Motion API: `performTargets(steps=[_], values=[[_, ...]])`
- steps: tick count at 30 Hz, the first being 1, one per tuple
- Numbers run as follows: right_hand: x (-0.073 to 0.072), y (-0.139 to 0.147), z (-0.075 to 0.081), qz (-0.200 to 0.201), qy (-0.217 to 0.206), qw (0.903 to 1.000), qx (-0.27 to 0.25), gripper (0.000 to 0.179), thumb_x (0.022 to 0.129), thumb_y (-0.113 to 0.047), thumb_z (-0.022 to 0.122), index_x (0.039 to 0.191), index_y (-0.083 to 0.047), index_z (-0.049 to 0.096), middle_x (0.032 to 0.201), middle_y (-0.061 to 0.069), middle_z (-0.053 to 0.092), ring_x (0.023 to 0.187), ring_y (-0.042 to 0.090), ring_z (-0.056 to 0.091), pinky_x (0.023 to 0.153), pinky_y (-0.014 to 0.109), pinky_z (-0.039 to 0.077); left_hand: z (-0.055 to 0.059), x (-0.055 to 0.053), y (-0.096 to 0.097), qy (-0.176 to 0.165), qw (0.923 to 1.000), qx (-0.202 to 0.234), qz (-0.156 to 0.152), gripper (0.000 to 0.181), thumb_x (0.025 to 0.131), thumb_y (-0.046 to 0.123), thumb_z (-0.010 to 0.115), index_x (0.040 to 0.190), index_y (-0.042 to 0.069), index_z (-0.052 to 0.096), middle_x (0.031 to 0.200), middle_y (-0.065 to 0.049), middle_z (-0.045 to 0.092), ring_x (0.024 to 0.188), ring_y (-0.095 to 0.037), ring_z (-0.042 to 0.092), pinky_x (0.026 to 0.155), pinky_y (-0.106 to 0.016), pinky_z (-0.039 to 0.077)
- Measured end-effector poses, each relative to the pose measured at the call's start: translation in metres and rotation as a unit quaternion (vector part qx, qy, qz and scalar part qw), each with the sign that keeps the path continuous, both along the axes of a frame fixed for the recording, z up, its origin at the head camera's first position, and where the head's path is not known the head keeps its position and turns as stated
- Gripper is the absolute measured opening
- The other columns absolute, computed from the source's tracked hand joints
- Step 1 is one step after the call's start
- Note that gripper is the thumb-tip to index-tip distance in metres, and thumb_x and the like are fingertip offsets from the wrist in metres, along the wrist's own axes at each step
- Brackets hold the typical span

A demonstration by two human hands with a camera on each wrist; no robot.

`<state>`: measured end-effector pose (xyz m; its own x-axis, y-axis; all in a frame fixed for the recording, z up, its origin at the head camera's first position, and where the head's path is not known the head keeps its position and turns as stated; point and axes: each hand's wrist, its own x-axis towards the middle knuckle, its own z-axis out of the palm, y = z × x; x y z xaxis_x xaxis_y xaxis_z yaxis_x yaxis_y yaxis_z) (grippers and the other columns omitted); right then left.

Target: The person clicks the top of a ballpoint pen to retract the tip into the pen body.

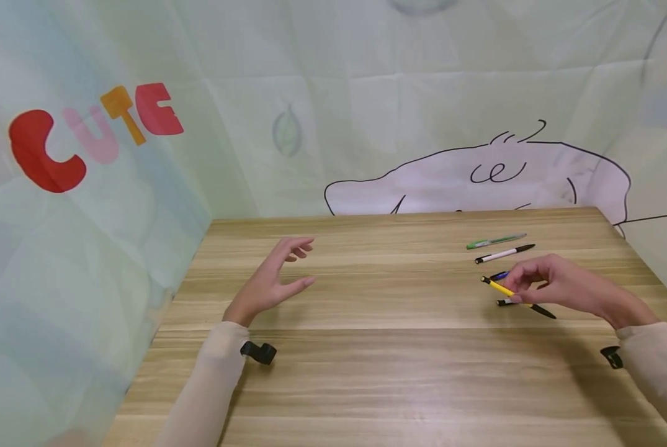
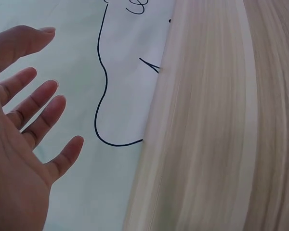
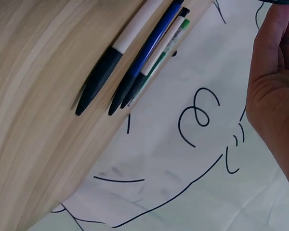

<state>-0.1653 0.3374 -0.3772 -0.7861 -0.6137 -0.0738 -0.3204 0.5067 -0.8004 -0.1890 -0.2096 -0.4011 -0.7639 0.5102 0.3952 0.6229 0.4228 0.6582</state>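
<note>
My right hand (image 1: 568, 288) pinches a yellow pen (image 1: 501, 287) with a black tip and black end, held above the table at the right. Under and behind that hand lie a white-and-black pen (image 3: 130, 33) and a blue pen (image 3: 156, 36), both partly hidden in the head view. Farther back are another white-and-black pen (image 1: 503, 254) and a green pen (image 1: 495, 241). My left hand (image 1: 272, 276) hovers over the left part of the table, fingers loosely bent and thumb apart, with nothing in it.
The wood-grain table (image 1: 367, 372) ends at a printed cloth backdrop (image 1: 288, 56) at the back. More cloth hangs at the left with the letters CUTE. Black straps (image 1: 260, 352) sit at both wrists, by the light sleeves.
</note>
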Motion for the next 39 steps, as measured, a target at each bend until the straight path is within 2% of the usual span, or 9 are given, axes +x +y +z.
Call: performTargets(steps=[5, 10, 17, 23, 27, 30, 34, 38, 39], values=[[0.001, 0.011, -0.004, 0.032, -0.006, 0.9994, -0.011, 0.012, 0.094, -0.006, 0.071, 0.105, -0.003, 0.07, 0.097, 0.01, 0.072, 0.084, 0.012, 0.066, 0.071, 0.025, 0.056, -0.004, 0.003, -0.008, -0.008, 1.0, 0.001, 0.005, 0.075, 0.089, 0.012, 0.078, 0.153, 0.017, 0.041, 0.137, -0.006, 0.053, 0.12, -0.03, 0.052, 0.104, -0.053, 0.044], [0.0, 0.023, -0.01, 0.061, -0.003, 0.9979, -0.019, 0.014, 0.092, 0.002, 0.069, 0.104, -0.004, 0.071, 0.095, 0.013, 0.071, 0.081, 0.012, 0.067, 0.065, 0.027, 0.057, -0.005, 0.006, -0.013, -0.008, 0.9999, 0.0, 0.011, 0.074, 0.089, 0.011, 0.079, 0.153, 0.017, 0.041, 0.137, -0.01, 0.053, 0.121, -0.027, 0.052, 0.103, -0.055, 0.044], [0.002, 0.03, -0.016, 0.073, -0.024, 0.997, 0.0, 0.014, 0.092, -0.002, 0.071, 0.104, -0.01, 0.071, 0.094, 0.009, 0.071, 0.08, 0.012, 0.065, 0.066, 0.026, 0.055, -0.004, 0.007, -0.016, -0.008, 0.9999, -0.005, 0.012, 0.075, 0.089, 0.012, 0.078, 0.153, 0.019, 0.04, 0.137, -0.011, 0.052, 0.121, -0.028, 0.052, 0.104, -0.053, 0.044], [0.004, 0.035, -0.023, 0.106, -0.013, 0.9943, 0.004, 0.018, 0.091, 0.001, 0.071, 0.102, -0.013, 0.071, 0.094, 0.006, 0.071, 0.081, 0.009, 0.065, 0.069, 0.025, 0.055, -0.004, 0.008, -0.021, -0.005, 0.9998, -0.01, 0.015, 0.077, 0.089, 0.013, 0.079, 0.154, 0.023, 0.039, 0.138, -0.011, 0.052, 0.12, -0.033, 0.052, 0.103, -0.053, 0.044], [0.004, 0.037, -0.027, 0.125, -0.011, 0.9921, 0.004, 0.02, 0.089, 0.004, 0.071, 0.1, -0.013, 0.07, 0.093, 0.002, 0.071, 0.081, 0.007, 0.064, 0.068, 0.025, 0.055, -0.003, 0.009, -0.024, -0.01, 0.9997, -0.011, 0.02, 0.077, 0.089, 0.013, 0.079, 0.154, 0.023, 0.039, 0.138, -0.009, 0.052, 0.121, -0.03, 0.052, 0.104, -0.053, 0.044], [0.003, 0.04, -0.029, 0.134, -0.011, 0.991, 0.006, 0.021, 0.089, 0.003, 0.073, 0.1, -0.015, 0.07, 0.093, 0.0, 0.071, 0.081, 0.005, 0.064, 0.068, 0.025, 0.055, -0.004, 0.01, -0.025, -0.012, 0.9996, -0.011, 0.022, 0.077, 0.089, 0.012, 0.079, 0.154, 0.021, 0.039, 0.138, -0.009, 0.052, 0.121, -0.027, 0.052, 0.104, -0.053, 0.044], [0.003, 0.041, -0.031, 0.142, -0.009, 0.9898, 0.011, 0.02, 0.089, 0.001, 0.073, 0.098, -0.016, 0.07, 0.092, -0.003, 0.07, 0.082, 0.002, 0.063, 0.067, 0.024, 0.055, 0.001, 0.014, -0.022, -0.022, 0.9995, -0.003, 0.023, 0.076, 0.088, 0.006, 0.078, 0.153, 0.013, 0.04, 0.138, -0.015, 0.051, 0.122, -0.034, 0.051, 0.105, -0.059, 0.042], [0.003, 0.041, -0.034, 0.145, -0.003, 0.9893, 0.014, 0.021, 0.088, 0.001, 0.073, 0.097, -0.017, 0.07, 0.092, -0.006, 0.069, 0.082, 0.001, 0.062, 0.066, 0.024, 0.055, 0.0, 0.014, -0.02, -0.03, 0.9993, 0.0, 0.023, 0.077, 0.087, 0.003, 0.078, 0.153, 0.01, 0.039, 0.138, -0.018, 0.05, 0.122, -0.036, 0.051, 0.106, -0.061, 0.041], [0.002, 0.041, -0.035, 0.147, -0.003, 0.989, 0.014, 0.021, 0.088, 0.002, 0.073, 0.097, -0.017, 0.07, 0.092, -0.005, 0.069, 0.082, 0.001, 0.062, 0.066, 0.024, 0.055, -0.004, 0.011, -0.022, -0.028, 0.9994, 0.001, 0.022, 0.077, 0.087, 0.005, 0.079, 0.153, 0.013, 0.039, 0.138, -0.015, 0.05, 0.123, -0.034, 0.051, 0.106, -0.059, 0.041]])
